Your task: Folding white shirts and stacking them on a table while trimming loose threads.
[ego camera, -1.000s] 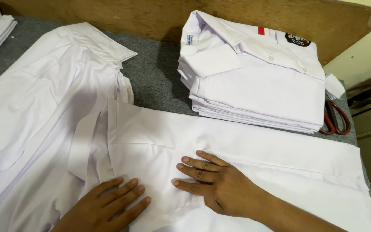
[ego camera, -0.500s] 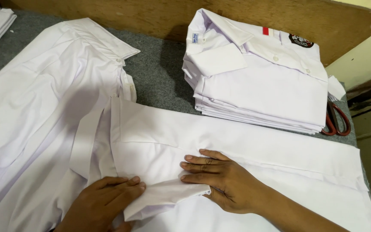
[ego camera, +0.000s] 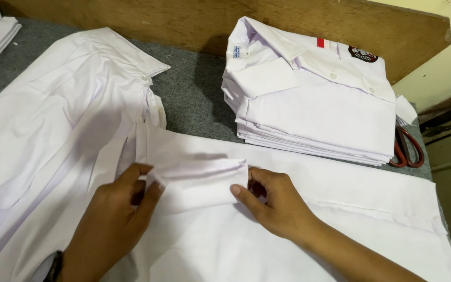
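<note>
Scissors (ego camera: 407, 149) beside folded shirt stack (ego camera: 314, 102); hands pinch sleeve (ego camera: 199, 175)

This looks like a garment workshop or uniform tailor's finishing room. A grey felt-covered tabletop (ego camera: 194, 99) backed by a rough wooden board (ego camera: 309, 21) carries a neat stack of folded white shirts (ego camera: 314, 109), more unfolded white shirts (ego camera: 53, 130) spread flat, and red-handled scissors (ego camera: 408, 149) at the edge.
</note>
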